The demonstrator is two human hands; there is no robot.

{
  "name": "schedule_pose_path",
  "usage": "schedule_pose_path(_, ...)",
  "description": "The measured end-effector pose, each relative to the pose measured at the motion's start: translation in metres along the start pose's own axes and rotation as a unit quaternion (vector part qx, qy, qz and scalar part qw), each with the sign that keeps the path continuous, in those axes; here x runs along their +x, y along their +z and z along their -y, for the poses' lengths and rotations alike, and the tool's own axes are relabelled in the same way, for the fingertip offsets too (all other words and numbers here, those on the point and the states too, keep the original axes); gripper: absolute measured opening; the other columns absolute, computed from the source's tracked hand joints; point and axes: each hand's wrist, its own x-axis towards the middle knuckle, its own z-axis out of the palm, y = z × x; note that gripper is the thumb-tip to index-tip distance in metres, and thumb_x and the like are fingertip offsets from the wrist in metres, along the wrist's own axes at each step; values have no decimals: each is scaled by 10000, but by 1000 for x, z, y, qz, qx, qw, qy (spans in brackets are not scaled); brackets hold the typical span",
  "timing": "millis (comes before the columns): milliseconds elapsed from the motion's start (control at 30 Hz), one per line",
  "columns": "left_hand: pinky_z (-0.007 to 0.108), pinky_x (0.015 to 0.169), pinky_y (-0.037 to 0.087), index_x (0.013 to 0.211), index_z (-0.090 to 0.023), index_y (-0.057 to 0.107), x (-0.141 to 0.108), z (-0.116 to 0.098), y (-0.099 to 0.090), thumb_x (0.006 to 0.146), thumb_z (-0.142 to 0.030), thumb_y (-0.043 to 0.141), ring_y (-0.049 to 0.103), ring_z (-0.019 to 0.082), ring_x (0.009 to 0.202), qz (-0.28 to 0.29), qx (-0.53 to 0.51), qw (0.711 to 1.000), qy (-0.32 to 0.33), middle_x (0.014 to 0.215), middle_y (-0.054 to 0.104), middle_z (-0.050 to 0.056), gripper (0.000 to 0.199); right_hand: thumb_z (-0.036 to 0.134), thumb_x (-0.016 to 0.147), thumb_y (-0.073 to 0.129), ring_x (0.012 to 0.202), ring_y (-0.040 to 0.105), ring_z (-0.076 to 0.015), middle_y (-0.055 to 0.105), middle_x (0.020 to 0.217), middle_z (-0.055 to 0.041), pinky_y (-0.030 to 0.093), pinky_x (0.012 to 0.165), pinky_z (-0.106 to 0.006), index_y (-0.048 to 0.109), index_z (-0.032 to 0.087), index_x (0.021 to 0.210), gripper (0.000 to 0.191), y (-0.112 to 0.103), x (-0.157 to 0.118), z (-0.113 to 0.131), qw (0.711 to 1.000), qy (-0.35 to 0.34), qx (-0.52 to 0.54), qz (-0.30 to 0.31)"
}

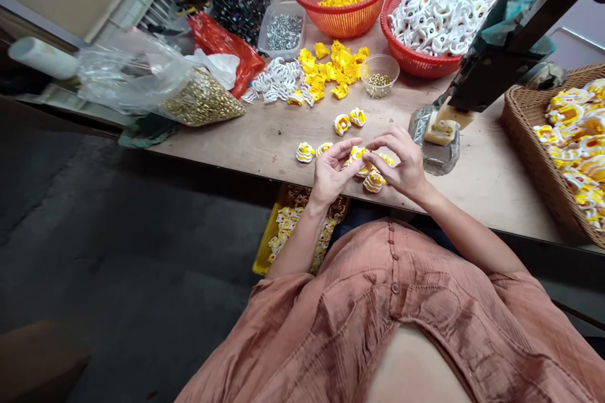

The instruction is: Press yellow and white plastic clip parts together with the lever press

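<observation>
Both hands meet over the table's front edge around a small yellow-and-white plastic piece [358, 153]. My left hand [332, 170] is closed on it from the left, thumb and fingers pinching. From the right, my right hand [401, 160] pinches at the same piece, its fingertips partly hiding it. Just below them lies a striped yellow-and-white piece [374, 182], with others partly covered by the hands. Another striped piece [305, 152] sits left of my left hand. Two more assembled pieces [341, 124] rest farther back.
A press with a plastic-wrapped base [435, 150] stands right of my hands. Behind are yellow parts [338, 69], white strips [278, 79], a cup of brass rings [379, 80] and red baskets [343, 19]. A wicker basket [534, 148] is at right; a bag of gold bits [203, 97] is at left.
</observation>
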Motion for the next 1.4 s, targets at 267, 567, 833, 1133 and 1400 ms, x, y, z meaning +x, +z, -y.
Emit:
schedule_pose_path(267, 406, 1033, 609, 1327, -220, 728, 86, 37, -64, 882, -466, 890, 743, 234, 1045, -98, 338, 934, 65, 1206, 739, 117, 534, 262, 984, 670, 899, 659, -208, 719, 980, -64, 557, 826, -356, 678, 213, 963, 54, 3, 14, -70, 991, 99, -85, 29)
schedule_pose_path(567, 312, 794, 623, 1088, -203, 752, 106, 37, -68, 807, -170, 812, 704, 164, 815, -30, 341, 939, 32, 1004, 774, 60, 289, 145, 983, 598, 1039, 671, -267, 714, 1131, -158, 561, 960, -421, 730, 165, 1053, 150, 6, 12, -81, 973, 114, -175, 99)
schedule_pose_path(833, 371, 1081, 642, 1371, -249, 642, 35, 4, -18, 885, -324, 858, 747, 224, 1251, -23, 162, 981, 106, 1347, 746, 96, 537, 573, 877, 828, 807, 673, -160, 761, 971, -37, 558, 710, -294, 759, 208, 1069, 418, 17, 15, -41, 970, 189, 140, 57)
schedule_pose_path(1133, 459, 1227, 568, 1566, -261, 597, 7, 6, -9, 915, -408, 866, 684, 306, 1422, 23, 19, 999, 17, 1594, 649, 125, 720, 633, 918, 791, 868, 668, -163, 705, 1057, -46, 609, 815, -346, 796, 245, 1058, 413, 15, 4, -27, 985, 136, 107, 4)
schedule_pose_path(1400, 467, 1172, 615, 1560, -275, 611, 5, 7, -8, 904, -421, 871, 712, 301, 1376, 15, 55, 998, 23, 1508, 706, 117, 720, 470, 1022, 697, 926, 682, -207, 726, 1006, -59, 619, 891, -411, 806, 266, 1054, 234, 13, 3, -9, 996, 89, 5, -16)
